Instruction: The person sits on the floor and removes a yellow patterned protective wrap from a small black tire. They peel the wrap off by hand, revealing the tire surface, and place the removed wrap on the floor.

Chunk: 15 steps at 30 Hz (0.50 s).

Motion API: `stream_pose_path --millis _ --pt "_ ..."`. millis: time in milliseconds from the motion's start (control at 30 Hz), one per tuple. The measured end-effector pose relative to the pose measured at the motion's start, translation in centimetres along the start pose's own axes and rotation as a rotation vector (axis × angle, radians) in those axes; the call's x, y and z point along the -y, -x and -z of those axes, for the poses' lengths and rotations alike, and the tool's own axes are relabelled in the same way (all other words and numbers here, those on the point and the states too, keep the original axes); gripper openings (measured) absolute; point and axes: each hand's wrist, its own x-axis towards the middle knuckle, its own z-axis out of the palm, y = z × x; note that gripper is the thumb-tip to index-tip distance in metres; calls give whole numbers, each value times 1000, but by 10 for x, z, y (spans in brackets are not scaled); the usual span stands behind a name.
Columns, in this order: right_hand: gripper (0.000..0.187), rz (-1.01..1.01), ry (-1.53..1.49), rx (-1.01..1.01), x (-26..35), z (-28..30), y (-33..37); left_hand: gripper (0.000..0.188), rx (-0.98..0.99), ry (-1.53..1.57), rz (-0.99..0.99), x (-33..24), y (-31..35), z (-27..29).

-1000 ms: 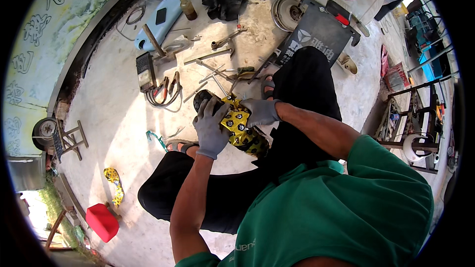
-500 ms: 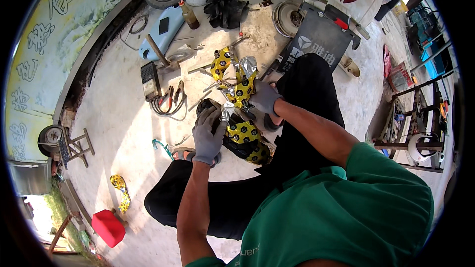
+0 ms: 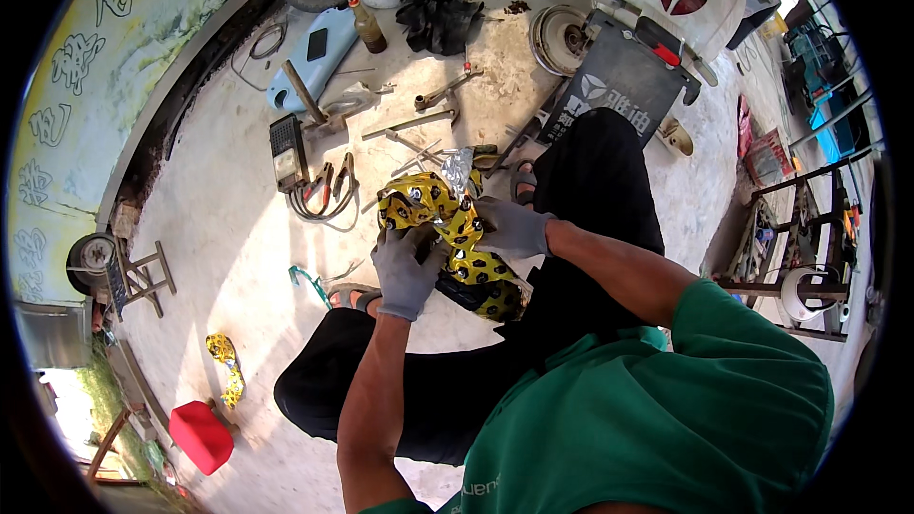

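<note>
Between my knees is a dark, rounded thing that looks like a tyre (image 3: 454,293), partly covered by yellow wrapping with black spots (image 3: 484,268). Its silver inner side (image 3: 458,169) shows at a crumpled upper end. My left hand (image 3: 407,271), in a grey glove, is closed over the near left part of the wrapping, its fingertips partly hidden in the folds. On the right, my right hand (image 3: 515,228), also gloved, grips the wrapping's edge; its fingers are partly out of sight behind it. The underside of the bundle is hidden.
Beyond the bundle lie wrenches (image 3: 409,124), a hammer (image 3: 305,92) and a tester with clamps (image 3: 287,154). A dark panel (image 3: 609,86) lies by my right knee. A bottle (image 3: 367,27) stands farther off. A red stool (image 3: 202,438) and yellow wrapping scrap (image 3: 227,368) are at lower left.
The wrapping's loose far end has come back toward me and lies bunched over the dark thing, uncovering tools on the floor. My left hand has shifted slightly right and nearer; my right hand, slightly nearer.
</note>
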Motion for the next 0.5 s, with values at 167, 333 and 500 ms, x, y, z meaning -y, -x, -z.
stream_pose_path --millis 167,333,500 --pt "105 -11 80 15 34 -10 18 38 -71 27 5 2 -4 -3" --pt "96 -142 110 -98 28 -33 17 35 -78 15 33 -2 -8 -1" --pt "52 -113 -152 -259 -41 -48 -12 40 -51 236 17 9 -14 5"
